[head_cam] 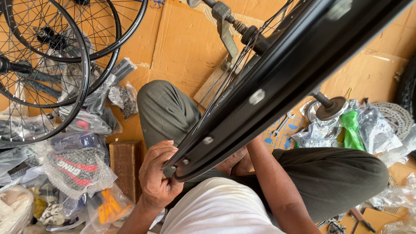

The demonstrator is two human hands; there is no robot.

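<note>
Cardboard-covered floor with bicycle parts spread over it

The floor (186, 47) is laid with flattened brown cardboard sheets. Toward its left edge lie black spoked wheels (43, 73), overlapping one another, with clear plastic bags of parts (86, 117) heaped just beside and below them. A wooden block (125, 167) stands near those bags. Toward the right edge lie more clear bags (377, 130), a bright green bag (352, 130) among them, a threaded axle with a round disc (330, 107), a small spanner (284, 123) and a toothed metal disc (396, 117). A seated person's legs (167, 110) rest on the cardboard in the middle.
</note>
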